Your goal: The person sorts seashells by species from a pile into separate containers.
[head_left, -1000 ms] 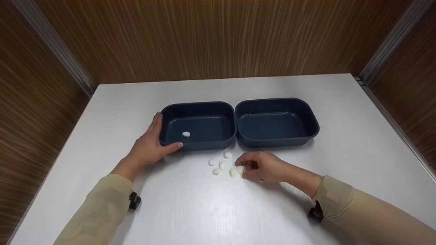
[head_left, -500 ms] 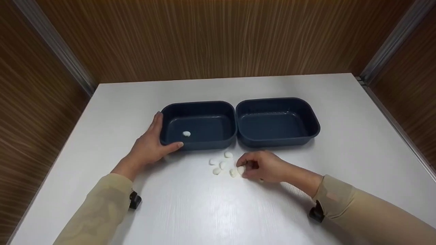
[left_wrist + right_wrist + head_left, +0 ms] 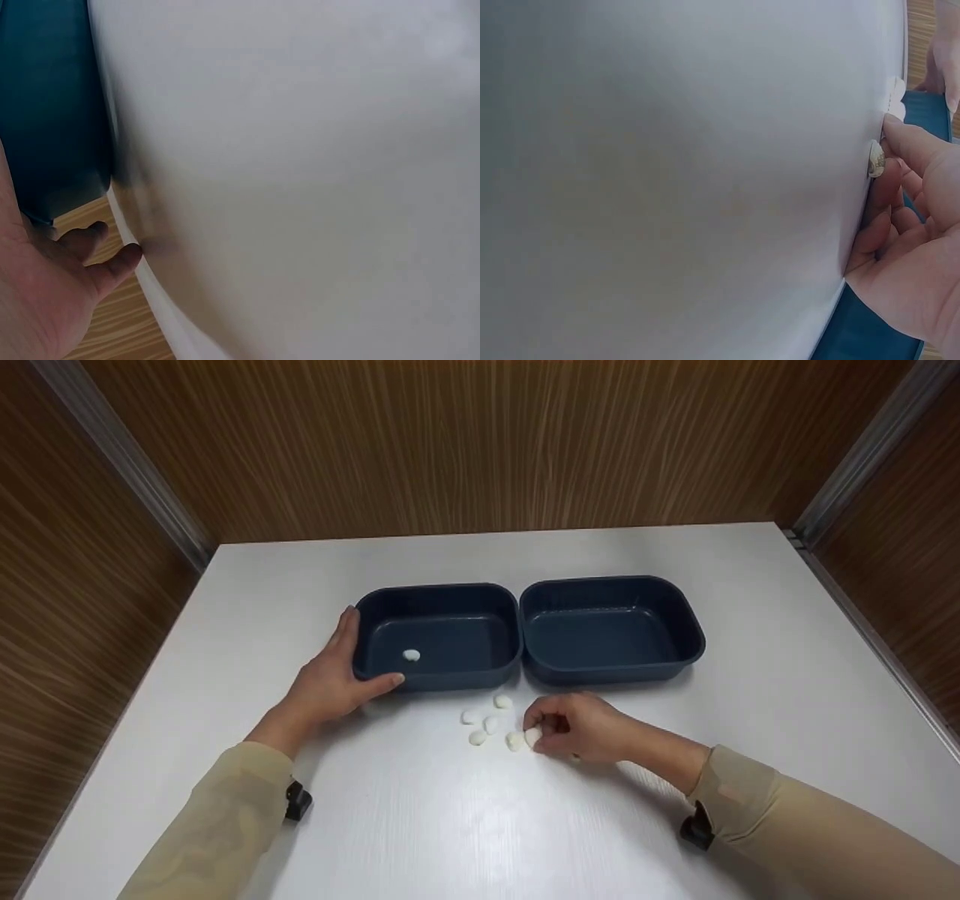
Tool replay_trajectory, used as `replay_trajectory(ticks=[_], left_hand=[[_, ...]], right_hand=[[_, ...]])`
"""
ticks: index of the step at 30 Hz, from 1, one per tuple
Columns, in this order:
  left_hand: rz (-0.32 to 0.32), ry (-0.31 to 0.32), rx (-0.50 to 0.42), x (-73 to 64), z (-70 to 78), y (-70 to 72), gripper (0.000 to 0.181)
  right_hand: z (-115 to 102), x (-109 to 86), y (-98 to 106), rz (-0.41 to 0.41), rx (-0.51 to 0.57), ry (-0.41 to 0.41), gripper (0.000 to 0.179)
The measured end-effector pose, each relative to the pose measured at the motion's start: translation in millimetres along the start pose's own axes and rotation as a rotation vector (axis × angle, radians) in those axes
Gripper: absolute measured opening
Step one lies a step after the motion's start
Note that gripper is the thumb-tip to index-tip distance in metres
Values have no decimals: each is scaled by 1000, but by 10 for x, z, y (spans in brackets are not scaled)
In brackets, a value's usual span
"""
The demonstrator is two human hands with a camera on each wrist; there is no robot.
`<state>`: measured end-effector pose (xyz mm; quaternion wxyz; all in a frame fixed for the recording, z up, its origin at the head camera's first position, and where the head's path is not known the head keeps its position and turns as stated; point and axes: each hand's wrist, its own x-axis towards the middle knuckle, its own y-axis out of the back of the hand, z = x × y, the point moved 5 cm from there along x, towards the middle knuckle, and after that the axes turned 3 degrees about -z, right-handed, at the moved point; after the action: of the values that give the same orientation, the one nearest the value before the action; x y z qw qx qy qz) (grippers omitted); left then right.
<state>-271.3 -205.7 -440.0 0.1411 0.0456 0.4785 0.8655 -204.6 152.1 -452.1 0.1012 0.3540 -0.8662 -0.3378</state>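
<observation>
Two dark blue plastic bins stand side by side in the head view. My left hand (image 3: 322, 682) rests spread against the left bin (image 3: 442, 681), thumb over its front rim and straight fingers along its left side. One small white shell (image 3: 411, 655) lies inside that bin. In front of the bins my right hand (image 3: 589, 727) pinches a white shell (image 3: 532, 736) between thumb and fingertips, low at the table. Several similar pale shells (image 3: 490, 725) lie just left of it. Another shell (image 3: 877, 159), ridged and brownish, shows beside the right fingers in the right wrist view.
The right bin (image 3: 615, 673) stands against the left one, its bare floor visible. Everything stands on a white table (image 3: 420, 825), with wood-grain panels (image 3: 487, 450) behind and on both sides. A black wrist camera (image 3: 697, 830) sits at the right cuff.
Almost nothing differs. My right thumb and fingertips have drawn slightly closer around the shell; the left hand and both bins stay in place.
</observation>
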Motion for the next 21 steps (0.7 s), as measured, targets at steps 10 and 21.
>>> replay_trajectory(ticks=[10,21], left_hand=[[7,-7,0,-11,10,21,129],[2,-1,1,-8,4,7,129]], right_hand=[[14,11,-2,21,-8,-3,21],[-3,-22,-8,40,2,8,24]])
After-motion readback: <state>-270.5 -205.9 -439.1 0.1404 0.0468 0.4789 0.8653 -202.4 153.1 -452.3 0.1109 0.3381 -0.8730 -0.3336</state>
